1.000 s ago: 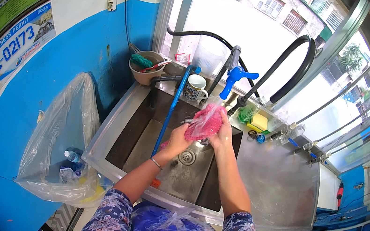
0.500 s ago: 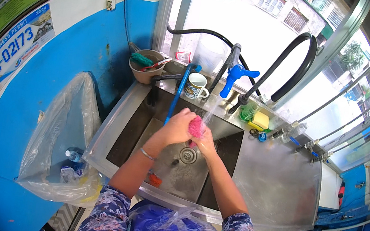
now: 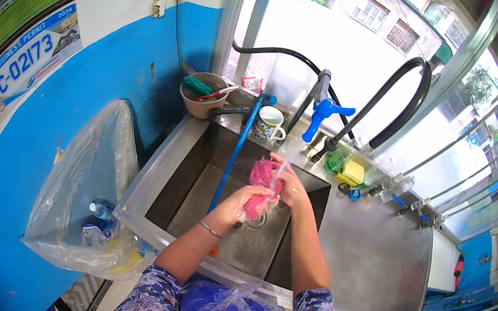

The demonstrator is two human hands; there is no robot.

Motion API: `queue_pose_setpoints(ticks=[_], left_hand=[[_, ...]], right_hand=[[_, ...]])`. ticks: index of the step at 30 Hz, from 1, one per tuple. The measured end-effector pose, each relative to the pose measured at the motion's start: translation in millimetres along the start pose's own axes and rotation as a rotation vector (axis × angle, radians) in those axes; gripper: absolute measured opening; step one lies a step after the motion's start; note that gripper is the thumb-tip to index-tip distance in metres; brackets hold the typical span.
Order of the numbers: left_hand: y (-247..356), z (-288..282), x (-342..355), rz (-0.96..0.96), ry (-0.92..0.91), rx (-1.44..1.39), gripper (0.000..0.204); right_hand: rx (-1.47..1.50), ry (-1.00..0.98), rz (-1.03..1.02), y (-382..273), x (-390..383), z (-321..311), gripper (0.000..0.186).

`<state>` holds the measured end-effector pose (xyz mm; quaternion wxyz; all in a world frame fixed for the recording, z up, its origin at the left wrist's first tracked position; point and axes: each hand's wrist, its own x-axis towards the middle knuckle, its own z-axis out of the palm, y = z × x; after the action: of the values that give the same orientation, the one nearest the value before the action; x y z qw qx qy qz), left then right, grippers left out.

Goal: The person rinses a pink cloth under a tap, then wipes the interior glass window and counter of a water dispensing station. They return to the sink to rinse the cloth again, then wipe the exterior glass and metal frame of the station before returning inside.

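My two hands are over the steel sink basin (image 3: 183, 191), closed on a wet pink cloth (image 3: 265, 177), under a water stream from the blue-handled tap (image 3: 325, 112). My left hand (image 3: 246, 201) grips the cloth's lower part. My right hand (image 3: 289, 185) holds its upper part from the right, with fingers partly behind it. A blue pipe (image 3: 236, 154) crosses the basin left of the cloth. The drain is partly hidden behind my hands, and a small orange item shows beside my left forearm.
A bucket with brushes (image 3: 205, 103), a mug (image 3: 268, 123) and a yellow sponge (image 3: 352, 174) sit along the sink's back. A steel drainboard (image 3: 375, 256) extends right. Black hoses rise before the window. A plastic-bag-lined bin (image 3: 78, 195) stands left.
The pink cloth, bunched half a second ago, now hangs longer and shows more. My left hand has moved lower on it, and my right hand has risen to its upper part.
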<state>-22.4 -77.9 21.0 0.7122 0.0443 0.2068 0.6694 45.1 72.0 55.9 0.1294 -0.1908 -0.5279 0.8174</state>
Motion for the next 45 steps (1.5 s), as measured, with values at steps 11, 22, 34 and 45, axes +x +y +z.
queue_pose_setpoints(ticks=[11,22,34,45], left_hand=[[-33.4,28.5,4.2,0.021,-0.487,-0.511,0.057],[-49.3,-17.1,35.0,0.482,0.519,0.631,0.018],[-35.8,13.8,16.5,0.066,-0.283,-0.36,0.033],[-3.3,33.7,-23.1,0.042,0.088,0.247,0.016]], right_hand=[[0.774,-0.578,-0.021,34.7,14.9,1.9,0.052],[-1.397,0.112,-0.196,39.9,20.6,36.5,0.021],[0.774,-0.137,-0.04,39.1,5.5,5.8,0.07],[-0.064,-0.185,-0.022,-14.7,17.4,20.2,0.036]])
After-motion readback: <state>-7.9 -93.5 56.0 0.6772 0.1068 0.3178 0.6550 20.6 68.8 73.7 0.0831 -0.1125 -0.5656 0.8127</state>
